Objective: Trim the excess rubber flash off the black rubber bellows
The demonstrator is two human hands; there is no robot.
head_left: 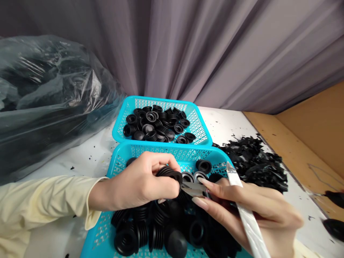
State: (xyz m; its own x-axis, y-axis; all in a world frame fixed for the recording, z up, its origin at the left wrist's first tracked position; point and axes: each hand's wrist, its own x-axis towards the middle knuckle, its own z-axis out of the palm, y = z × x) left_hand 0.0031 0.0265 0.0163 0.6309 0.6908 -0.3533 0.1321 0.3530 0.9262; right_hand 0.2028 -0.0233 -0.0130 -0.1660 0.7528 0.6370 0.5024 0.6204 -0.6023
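My left hand [150, 181] is closed around a black ribbed rubber bellows [169, 173], its round open end facing right. My right hand [258, 208] pinches a small pointed metal blade [191, 189] between thumb and fingers, its tip at the rim of the bellows. The blade's handle is hidden in the palm. A long white-wrapped strip with a pointed end [245, 211] lies across the right hand; whether it joins the blade I cannot tell. Both hands are above the near blue basket [114, 163], which holds many more black bellows [126, 240].
A second blue basket [204, 125] with black bellows stands right behind. To the right lies a heap of black scraps [258, 161] beside a brown cardboard surface [303, 143]. A big clear plastic bag [59, 96] with dark contents sits left. A grey curtain [188, 46] hangs behind.
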